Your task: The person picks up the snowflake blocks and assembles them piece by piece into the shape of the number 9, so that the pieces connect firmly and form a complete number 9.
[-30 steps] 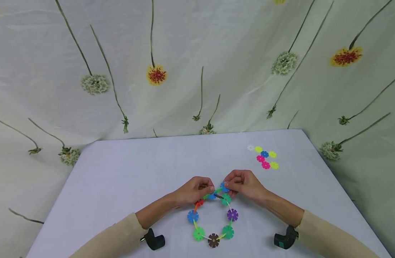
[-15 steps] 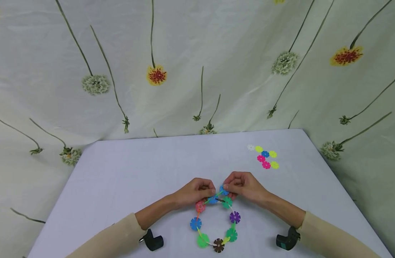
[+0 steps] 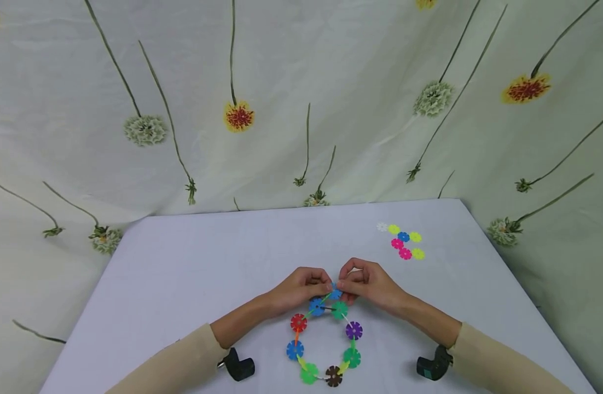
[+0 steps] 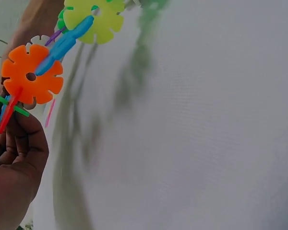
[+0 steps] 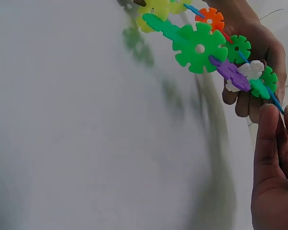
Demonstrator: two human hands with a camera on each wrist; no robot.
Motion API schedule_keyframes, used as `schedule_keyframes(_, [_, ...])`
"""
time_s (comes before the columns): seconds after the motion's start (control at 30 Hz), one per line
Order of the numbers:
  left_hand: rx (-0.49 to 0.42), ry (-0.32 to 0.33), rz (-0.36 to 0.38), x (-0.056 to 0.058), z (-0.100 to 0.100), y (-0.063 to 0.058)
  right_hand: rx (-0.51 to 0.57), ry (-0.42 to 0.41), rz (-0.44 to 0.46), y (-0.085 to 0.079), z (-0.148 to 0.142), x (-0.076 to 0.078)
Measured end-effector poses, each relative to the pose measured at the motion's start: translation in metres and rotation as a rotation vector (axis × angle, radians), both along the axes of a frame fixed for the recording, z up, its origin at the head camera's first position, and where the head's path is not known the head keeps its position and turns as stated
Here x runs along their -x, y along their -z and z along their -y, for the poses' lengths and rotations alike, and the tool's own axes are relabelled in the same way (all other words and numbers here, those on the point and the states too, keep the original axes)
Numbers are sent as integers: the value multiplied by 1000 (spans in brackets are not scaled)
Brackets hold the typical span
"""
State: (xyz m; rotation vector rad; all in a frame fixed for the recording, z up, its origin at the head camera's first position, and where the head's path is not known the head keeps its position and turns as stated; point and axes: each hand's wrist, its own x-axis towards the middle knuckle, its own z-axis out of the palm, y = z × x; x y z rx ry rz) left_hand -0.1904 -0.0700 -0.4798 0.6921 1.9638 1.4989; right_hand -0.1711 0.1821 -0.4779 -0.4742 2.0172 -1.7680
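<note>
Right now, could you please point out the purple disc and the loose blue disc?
Purple disc [image 3: 354,330], head view: middle of its face.
Loose blue disc [image 3: 403,237], head view: middle of its face.

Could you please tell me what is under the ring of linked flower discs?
In the head view, pale tabletop shows through the middle of the ring; whatever lies directly beneath its discs is covered there.

Head view: blue disc [image 3: 336,294] partly hidden by right hand [image 3: 369,282]. Left wrist: left hand [image 4: 17,175] cut off at left edge, yellow disc [image 4: 104,28] at top, shadow [image 4: 140,60] blurred. Right wrist: right hand cropped at right.
</note>
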Motion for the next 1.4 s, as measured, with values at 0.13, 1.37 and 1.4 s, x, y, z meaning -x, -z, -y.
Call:
schedule_keyframes(0.13, [15, -12, 6, 1, 2, 0, -52, 50, -52, 1, -16, 5])
schedule_keyframes(1.37, [3, -52, 83, 0, 14, 5, -724, 380, -485, 3, -101, 45])
schedule_keyframes(1.4, [3, -51, 80, 0, 14, 5, -699, 373, -494, 2, -97, 44])
